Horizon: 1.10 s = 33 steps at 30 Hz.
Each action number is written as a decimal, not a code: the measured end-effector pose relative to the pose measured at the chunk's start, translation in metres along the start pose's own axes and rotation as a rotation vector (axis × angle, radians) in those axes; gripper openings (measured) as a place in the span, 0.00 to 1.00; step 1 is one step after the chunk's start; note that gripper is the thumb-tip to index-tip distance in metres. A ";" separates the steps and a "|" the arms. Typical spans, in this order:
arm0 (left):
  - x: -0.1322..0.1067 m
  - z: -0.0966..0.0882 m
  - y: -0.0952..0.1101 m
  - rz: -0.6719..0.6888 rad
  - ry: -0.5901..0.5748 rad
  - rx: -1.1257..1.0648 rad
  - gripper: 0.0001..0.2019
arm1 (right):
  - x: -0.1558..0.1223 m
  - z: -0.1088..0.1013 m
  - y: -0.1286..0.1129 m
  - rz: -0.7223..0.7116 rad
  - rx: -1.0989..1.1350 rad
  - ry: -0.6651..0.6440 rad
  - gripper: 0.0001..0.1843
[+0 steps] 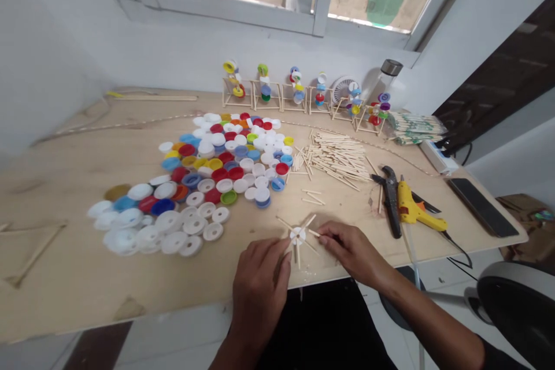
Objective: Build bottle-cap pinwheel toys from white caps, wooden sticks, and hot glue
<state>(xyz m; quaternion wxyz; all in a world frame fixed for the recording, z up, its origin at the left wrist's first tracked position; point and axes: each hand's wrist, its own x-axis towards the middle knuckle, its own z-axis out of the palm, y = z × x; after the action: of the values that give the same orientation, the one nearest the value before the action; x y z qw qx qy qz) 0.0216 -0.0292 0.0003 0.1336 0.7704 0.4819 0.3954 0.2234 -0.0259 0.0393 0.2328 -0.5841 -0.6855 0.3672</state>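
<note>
Close to the table's front edge lies a white bottle cap (pixel 298 232) with several thin wooden sticks spreading from it like spokes. My left hand (pixel 261 277) rests on the table at its left side, fingers curled and fingertips against the cap's edge; the exact grip is partly hidden. From the right, my right hand (pixel 353 247) pinches a short wooden stick (pixel 314 233) between thumb and forefinger, its free end pointing at the cap. Several loose sticks (pixel 314 196) lie just beyond, before a big pile of sticks (pixel 340 156).
Many coloured bottle caps (pixel 225 173) spread left of centre. At right are a yellow glue gun (pixel 410 202), a black-handled cutting tool (pixel 391 202) and a phone (pixel 482 207). Small stick-and-cap wheels (pixel 265 89), a fan (pixel 344 89) and a bottle (pixel 384 81) line the back.
</note>
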 end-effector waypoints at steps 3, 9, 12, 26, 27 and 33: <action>0.001 0.004 -0.004 0.039 -0.030 0.078 0.10 | 0.006 -0.001 -0.002 -0.060 -0.090 -0.039 0.11; 0.005 0.005 -0.004 0.060 -0.065 0.108 0.10 | 0.011 0.000 0.000 -0.094 -0.197 -0.042 0.12; 0.006 0.005 -0.005 0.055 -0.067 0.105 0.10 | 0.012 0.001 0.003 -0.099 -0.205 -0.051 0.12; 0.005 0.005 -0.006 0.053 -0.089 0.094 0.10 | 0.014 0.003 0.002 -0.099 -0.168 -0.038 0.11; 0.005 0.005 -0.006 0.050 -0.090 0.093 0.10 | 0.014 0.003 0.003 -0.101 -0.167 -0.039 0.11; 0.004 0.005 -0.007 0.079 -0.080 0.092 0.10 | 0.015 0.004 0.005 -0.100 -0.174 -0.035 0.11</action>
<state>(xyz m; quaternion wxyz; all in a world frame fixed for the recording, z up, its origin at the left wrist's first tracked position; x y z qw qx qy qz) 0.0219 -0.0214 -0.0052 0.1013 0.8093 0.4632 0.3468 0.2205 -0.0122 0.0318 0.1875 -0.5606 -0.7470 0.3042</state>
